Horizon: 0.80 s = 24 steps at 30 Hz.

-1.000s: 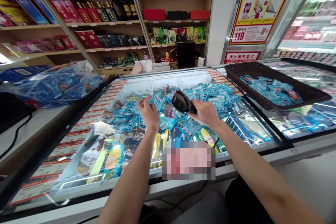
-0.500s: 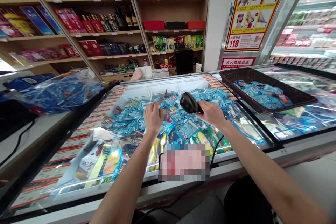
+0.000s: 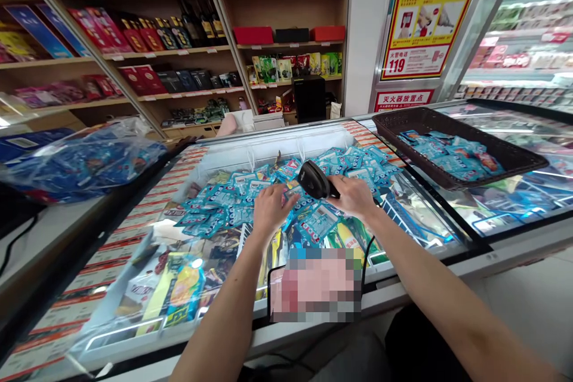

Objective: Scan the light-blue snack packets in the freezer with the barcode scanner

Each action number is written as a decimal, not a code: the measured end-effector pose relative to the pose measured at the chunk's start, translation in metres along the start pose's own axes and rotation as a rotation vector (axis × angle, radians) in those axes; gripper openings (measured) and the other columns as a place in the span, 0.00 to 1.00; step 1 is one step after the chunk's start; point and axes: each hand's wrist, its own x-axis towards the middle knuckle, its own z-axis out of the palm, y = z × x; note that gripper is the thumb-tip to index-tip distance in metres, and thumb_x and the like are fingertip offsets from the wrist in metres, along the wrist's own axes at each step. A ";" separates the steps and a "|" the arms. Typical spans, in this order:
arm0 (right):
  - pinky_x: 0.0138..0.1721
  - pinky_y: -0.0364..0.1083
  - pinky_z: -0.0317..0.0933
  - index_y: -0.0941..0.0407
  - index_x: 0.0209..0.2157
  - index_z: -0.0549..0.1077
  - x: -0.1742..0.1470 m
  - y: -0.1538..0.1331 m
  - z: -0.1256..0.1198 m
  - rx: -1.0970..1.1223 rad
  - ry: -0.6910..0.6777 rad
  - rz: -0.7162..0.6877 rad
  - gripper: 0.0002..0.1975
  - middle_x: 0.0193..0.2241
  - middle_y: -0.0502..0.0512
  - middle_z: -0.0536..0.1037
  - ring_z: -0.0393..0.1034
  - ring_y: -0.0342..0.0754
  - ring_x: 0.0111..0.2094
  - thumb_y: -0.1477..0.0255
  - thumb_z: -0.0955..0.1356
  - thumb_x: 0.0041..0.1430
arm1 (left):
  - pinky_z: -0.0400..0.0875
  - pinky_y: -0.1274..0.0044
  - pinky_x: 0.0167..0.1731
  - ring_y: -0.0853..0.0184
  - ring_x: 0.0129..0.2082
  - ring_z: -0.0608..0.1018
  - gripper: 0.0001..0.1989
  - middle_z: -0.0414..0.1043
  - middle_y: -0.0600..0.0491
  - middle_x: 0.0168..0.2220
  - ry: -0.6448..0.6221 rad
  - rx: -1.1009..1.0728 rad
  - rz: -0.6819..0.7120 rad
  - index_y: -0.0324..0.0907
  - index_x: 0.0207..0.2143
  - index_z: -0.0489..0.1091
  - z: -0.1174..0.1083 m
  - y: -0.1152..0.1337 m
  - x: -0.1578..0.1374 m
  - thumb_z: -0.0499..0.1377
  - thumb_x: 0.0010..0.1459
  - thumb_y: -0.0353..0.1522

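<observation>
My right hand [image 3: 353, 196] is wrapped round the handle of a black barcode scanner [image 3: 313, 179], whose head points left over a spread of small blue packets [image 3: 319, 221]. To the left of the scanner, my left hand [image 3: 269, 210] hovers over or rests on the packets, thumb stretched out to the right and fingers apart from it. I see nothing held in it, though its palm is hidden. The packets lie in a loose heap on the glass top of a chest freezer [image 3: 134, 323]. A cable [image 3: 367, 253] hangs below my right hand.
At the freezer's front edge sits a phone-like device [image 3: 313, 286] with a blurred screen. A dark brown basket [image 3: 501, 174] with more blue packets stands to the right. On the left lies a clear plastic bag [image 3: 89, 158] of blue packets. Stocked shelves [image 3: 174, 51] stand behind.
My left hand has shifted slightly right and down, its thumb now stretched out towards the scanner. The scanner and my right hand have moved a little left. The whole view has shifted slightly.
</observation>
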 end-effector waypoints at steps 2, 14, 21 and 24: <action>0.30 0.44 0.52 0.55 0.46 0.68 0.000 0.001 0.002 -0.001 -0.022 0.005 0.19 0.37 0.56 0.77 0.70 0.48 0.34 0.60 0.63 0.57 | 0.62 0.63 0.47 0.54 0.48 0.68 0.29 0.68 0.44 0.48 -0.074 0.053 -0.038 0.43 0.48 0.66 -0.002 0.001 -0.001 0.54 0.51 0.51; 0.30 0.44 0.51 0.55 0.44 0.69 0.001 0.002 0.007 -0.014 0.021 0.012 0.18 0.35 0.54 0.77 0.70 0.49 0.32 0.59 0.63 0.56 | 0.59 0.63 0.49 0.51 0.53 0.65 0.40 0.64 0.43 0.51 -0.244 0.011 -0.210 0.43 0.53 0.59 -0.010 -0.005 0.011 0.59 0.40 0.55; 0.29 0.44 0.50 0.56 0.45 0.69 0.001 0.001 0.006 -0.021 0.001 -0.004 0.19 0.35 0.55 0.77 0.69 0.47 0.31 0.59 0.63 0.56 | 0.67 0.69 0.37 0.60 0.37 0.73 0.46 0.68 0.45 0.43 -0.309 -0.276 -0.312 0.42 0.61 0.44 -0.021 -0.006 0.013 0.63 0.44 0.45; 0.28 0.44 0.50 0.56 0.45 0.69 0.002 0.001 0.006 -0.017 0.002 -0.013 0.19 0.34 0.55 0.77 0.69 0.46 0.30 0.60 0.64 0.55 | 0.67 0.69 0.39 0.60 0.41 0.72 0.52 0.65 0.40 0.47 -0.197 -0.352 -0.394 0.38 0.63 0.33 -0.020 -0.009 0.015 0.63 0.45 0.40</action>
